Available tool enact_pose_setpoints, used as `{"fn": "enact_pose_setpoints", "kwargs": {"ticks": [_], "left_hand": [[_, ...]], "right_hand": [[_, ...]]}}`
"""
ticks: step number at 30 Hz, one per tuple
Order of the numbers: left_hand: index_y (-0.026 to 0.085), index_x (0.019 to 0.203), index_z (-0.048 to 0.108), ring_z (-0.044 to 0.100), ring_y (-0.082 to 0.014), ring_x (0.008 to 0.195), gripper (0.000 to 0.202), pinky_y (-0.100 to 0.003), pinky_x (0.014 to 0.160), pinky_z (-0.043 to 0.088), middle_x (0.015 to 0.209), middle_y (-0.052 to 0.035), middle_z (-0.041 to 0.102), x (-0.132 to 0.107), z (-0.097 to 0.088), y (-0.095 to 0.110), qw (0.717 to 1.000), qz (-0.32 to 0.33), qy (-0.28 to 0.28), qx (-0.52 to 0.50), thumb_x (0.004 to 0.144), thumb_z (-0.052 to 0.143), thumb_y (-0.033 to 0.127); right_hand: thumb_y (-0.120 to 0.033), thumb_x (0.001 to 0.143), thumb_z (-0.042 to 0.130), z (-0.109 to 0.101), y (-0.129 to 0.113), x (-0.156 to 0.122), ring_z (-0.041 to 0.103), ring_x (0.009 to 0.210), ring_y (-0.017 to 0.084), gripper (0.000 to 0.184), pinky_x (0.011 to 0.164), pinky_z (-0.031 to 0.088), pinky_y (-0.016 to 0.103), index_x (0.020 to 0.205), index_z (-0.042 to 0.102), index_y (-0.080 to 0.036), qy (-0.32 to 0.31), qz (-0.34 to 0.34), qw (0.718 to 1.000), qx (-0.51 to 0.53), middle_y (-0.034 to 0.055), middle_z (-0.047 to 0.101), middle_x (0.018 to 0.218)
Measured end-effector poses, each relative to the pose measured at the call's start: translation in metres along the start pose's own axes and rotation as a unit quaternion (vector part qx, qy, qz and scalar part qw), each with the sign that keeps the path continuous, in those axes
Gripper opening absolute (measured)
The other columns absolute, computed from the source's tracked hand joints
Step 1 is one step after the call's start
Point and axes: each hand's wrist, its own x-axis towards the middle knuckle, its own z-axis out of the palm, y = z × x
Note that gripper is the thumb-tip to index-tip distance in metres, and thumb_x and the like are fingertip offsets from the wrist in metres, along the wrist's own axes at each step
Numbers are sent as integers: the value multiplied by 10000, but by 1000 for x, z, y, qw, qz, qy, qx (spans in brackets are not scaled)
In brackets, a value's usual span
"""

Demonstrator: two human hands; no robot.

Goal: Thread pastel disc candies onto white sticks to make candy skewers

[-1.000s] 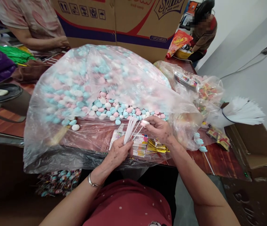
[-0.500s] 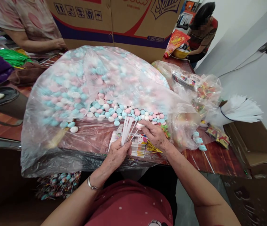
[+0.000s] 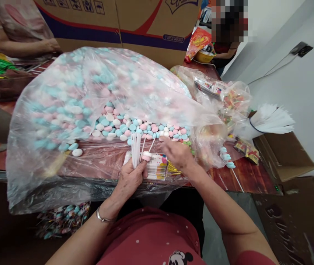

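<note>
My left hand (image 3: 131, 176) is closed around a bundle of thin white sticks (image 3: 136, 147) that point upward. Next to its thumb sits a pink-and-white round candy (image 3: 146, 156), with a thin stick rising beside it. My right hand (image 3: 178, 152) hovers to the right, its fingers smeared by motion and pointing at the candy pile; whether they grip anything cannot be seen. Pink, blue and white round candies (image 3: 124, 128) spill from the mouth of a large clear plastic bag (image 3: 49, 173). Below my hands lie printed packets (image 3: 157, 171) and gold twist ties (image 3: 173, 168).
A big cardboard box (image 3: 146, 48) stands behind the bag. At the right are a bundle of white sticks (image 3: 273, 119), an open carton (image 3: 292, 154) and blue candies on a stick (image 3: 230, 164). Two other people work at the far left and far right.
The pink-and-white candy has passed from my right fingers to beside my left thumb. My right hand has come away from it. The whole view has shifted slightly.
</note>
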Motion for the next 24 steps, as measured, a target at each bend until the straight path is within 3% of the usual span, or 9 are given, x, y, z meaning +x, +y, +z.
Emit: {"fn": "enact_pose_setpoints", "kwargs": {"ticks": [2, 4, 7, 10, 16, 24], "left_hand": [[185, 742, 553, 337, -60, 354, 321, -209, 352, 226, 498, 43, 564, -1, 1, 3, 1000, -11, -8, -24, 783, 670, 481], [187, 723, 536, 326, -52, 337, 330, -207, 338, 209, 493, 44, 570, -1, 2, 4, 999, -17, -13, -38, 767, 687, 477], [187, 711, 526, 313, -45, 311, 329, -205, 320, 194, 484, 46, 569, -1, 3, 4, 999, -22, -13, -45, 760, 693, 466], [186, 691, 521, 309, -41, 293, 329, -204, 308, 183, 477, 46, 561, -1, 3, 6, 999, -23, -17, -45, 758, 692, 459], [184, 673, 516, 317, -40, 279, 326, -202, 295, 184, 475, 42, 557, -1, 2, 6, 998, -27, -22, -43, 764, 682, 450], [187, 692, 506, 325, -40, 266, 333, -189, 288, 164, 467, 47, 563, -1, 4, 10, 999, -21, -13, -45, 728, 697, 459]], "right_hand": [[-220, 984, 406, -16, 21, 3, 643, 818, 173, 295, 717, 471, 265, 1054, 691, -190, -36, 72, 995, -56, 72, 740, 960], [-187, 960, 446, -26, 35, 4, 629, 847, 189, 243, 734, 449, 274, 961, 689, -180, -136, 102, 980, -105, 83, 720, 944], [-128, 932, 470, -29, 35, 1, 618, 929, 220, 217, 739, 422, 289, 990, 677, -160, -238, 109, 950, -169, 119, 690, 1014], [-92, 933, 442, -25, 24, -2, 607, 1003, 244, 266, 747, 411, 300, 1072, 662, -147, -260, 107, 937, -206, 146, 665, 1068], [-54, 929, 428, -27, 19, -2, 609, 1031, 231, 287, 827, 421, 295, 1097, 647, -135, -286, 86, 938, -177, 138, 672, 1090], [-64, 905, 439, -18, 22, -4, 617, 1001, 252, 311, 738, 423, 311, 1118, 643, -162, -272, 122, 937, -182, 140, 673, 1086]]}}
